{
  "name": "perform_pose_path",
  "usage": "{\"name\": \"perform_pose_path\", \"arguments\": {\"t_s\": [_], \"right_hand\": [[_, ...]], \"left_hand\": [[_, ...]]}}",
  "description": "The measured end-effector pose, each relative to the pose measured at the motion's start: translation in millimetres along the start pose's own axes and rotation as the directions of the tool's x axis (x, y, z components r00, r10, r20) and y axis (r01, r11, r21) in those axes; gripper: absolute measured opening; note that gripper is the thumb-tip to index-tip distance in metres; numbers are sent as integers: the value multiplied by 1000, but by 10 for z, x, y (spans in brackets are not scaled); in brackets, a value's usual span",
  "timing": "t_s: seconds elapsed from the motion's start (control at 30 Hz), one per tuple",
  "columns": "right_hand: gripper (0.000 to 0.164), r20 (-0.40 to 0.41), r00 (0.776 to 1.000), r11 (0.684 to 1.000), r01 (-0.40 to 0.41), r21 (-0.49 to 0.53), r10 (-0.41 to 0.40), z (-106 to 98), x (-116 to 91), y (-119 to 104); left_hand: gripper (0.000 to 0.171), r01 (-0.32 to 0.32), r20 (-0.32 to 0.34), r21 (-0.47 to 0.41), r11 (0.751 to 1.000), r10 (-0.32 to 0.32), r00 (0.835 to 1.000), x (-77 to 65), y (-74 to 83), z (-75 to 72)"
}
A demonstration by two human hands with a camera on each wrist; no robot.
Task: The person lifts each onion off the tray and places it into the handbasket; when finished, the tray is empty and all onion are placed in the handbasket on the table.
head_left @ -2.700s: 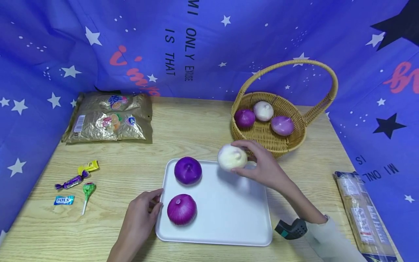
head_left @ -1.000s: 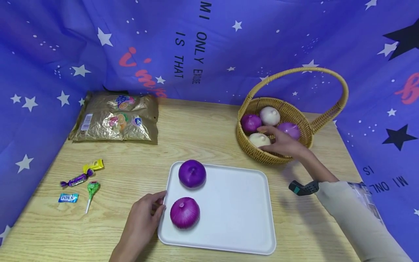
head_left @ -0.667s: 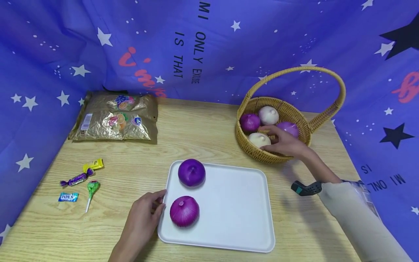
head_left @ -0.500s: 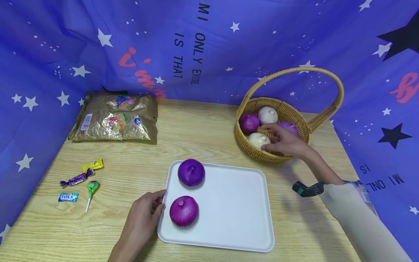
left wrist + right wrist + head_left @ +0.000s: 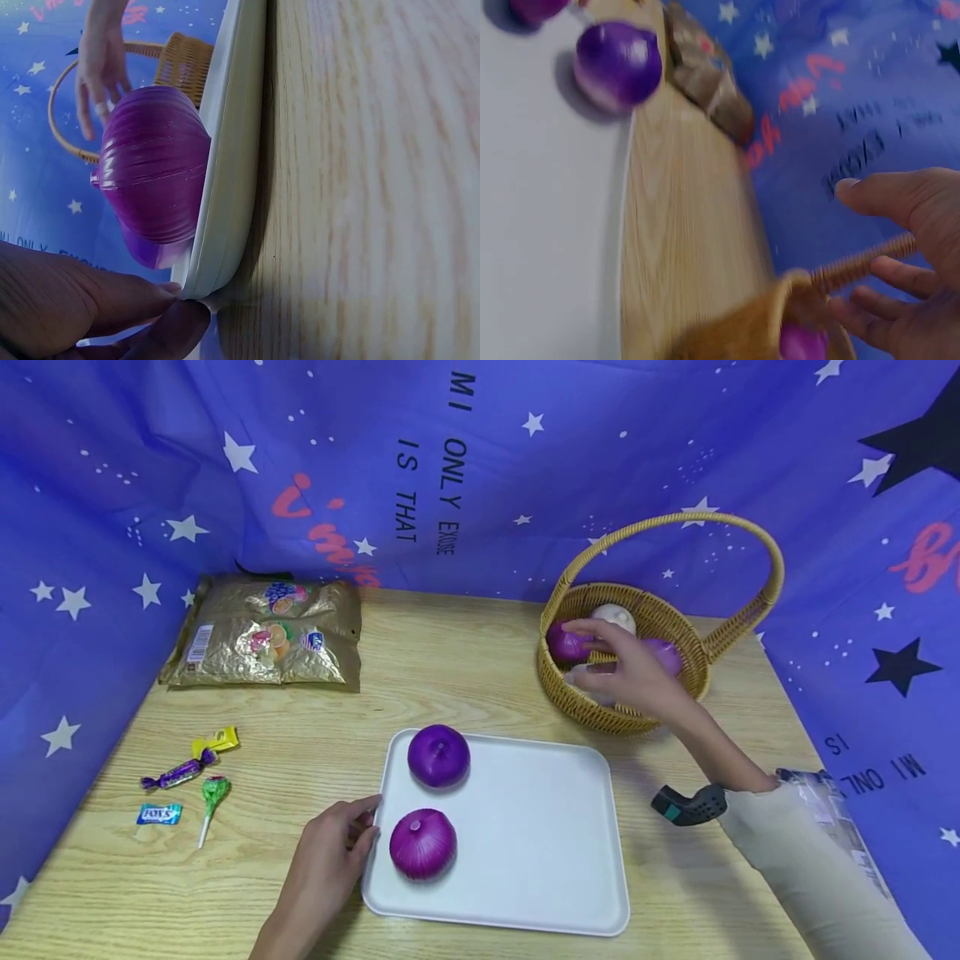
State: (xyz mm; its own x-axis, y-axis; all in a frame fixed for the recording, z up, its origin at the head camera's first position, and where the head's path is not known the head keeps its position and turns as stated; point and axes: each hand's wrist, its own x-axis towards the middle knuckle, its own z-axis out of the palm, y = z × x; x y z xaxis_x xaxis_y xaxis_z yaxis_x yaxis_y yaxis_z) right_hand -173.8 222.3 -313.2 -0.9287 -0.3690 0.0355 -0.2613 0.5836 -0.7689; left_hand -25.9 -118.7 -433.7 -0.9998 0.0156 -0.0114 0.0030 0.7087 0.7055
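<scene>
My left hand (image 5: 322,856) holds the left edge of a white tray (image 5: 540,835); in the left wrist view the thumb (image 5: 112,300) and a finger pinch its rim. Two purple onions, one darker (image 5: 438,757) and one striped (image 5: 423,845), rest on the tray's left side. Above a wicker basket (image 5: 588,714), my right hand (image 5: 637,677) hovers with nothing in its grasp, its fingers spread in the right wrist view. Inside lie a purple onion (image 5: 567,645), a white onion (image 5: 615,617), a lighter purple onion (image 5: 663,655) and another white onion (image 5: 603,698), mostly hidden by the hand.
A gold candy bag (image 5: 262,631) lies at the back left. Several wrapped sweets, including a green lollipop (image 5: 215,792), are on the left of the table. The basket's tall handle (image 5: 697,517) arches over it. A clear plastic package (image 5: 832,818) lies at the right edge.
The right hand carried a white onion from over the tray into the basket, let go of it and has lifted off slightly. The left hand stays at the tray edge.
</scene>
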Motion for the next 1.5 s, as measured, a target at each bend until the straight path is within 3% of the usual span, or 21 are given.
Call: {"name": "perform_pose_path", "arguments": {"t_s": [0.17, 0.33, 0.53, 0.73, 1.03, 1.5], "right_hand": [[56, 44, 992, 992, 113, 51, -115, 271, 22, -189], [63, 158, 976, 982, 129, 135, -150, 694, 48, -115], [69, 291, 942, 981, 131, 146, -169, 1090, 18, -114], [66, 306, 932, 976, 150, 159, -193, 1232, -21, -256], [70, 296, 926, 972, 213, 100, -234, 1532, 79, 67], [61, 290, 923, 967, 227, 120, -253, 1539, 131, 93]], "left_hand": [[35, 2, -4, -5, 1000, -2, 1000, -4, -12, 13], [35, 4, -7, -9, 1000, -4, 1000, -6, -21, 28], [35, -5, -8, -34, 999, 5, 1000, -12, -3, 35], [35, -6, -15, -26, 1000, 5, 1000, -22, 5, 22], [36, -7, -18, -24, 1000, 6, 1000, -26, 7, 21], [35, 11, -13, -10, 1000, -11, 1000, -19, 18, 5]]}}
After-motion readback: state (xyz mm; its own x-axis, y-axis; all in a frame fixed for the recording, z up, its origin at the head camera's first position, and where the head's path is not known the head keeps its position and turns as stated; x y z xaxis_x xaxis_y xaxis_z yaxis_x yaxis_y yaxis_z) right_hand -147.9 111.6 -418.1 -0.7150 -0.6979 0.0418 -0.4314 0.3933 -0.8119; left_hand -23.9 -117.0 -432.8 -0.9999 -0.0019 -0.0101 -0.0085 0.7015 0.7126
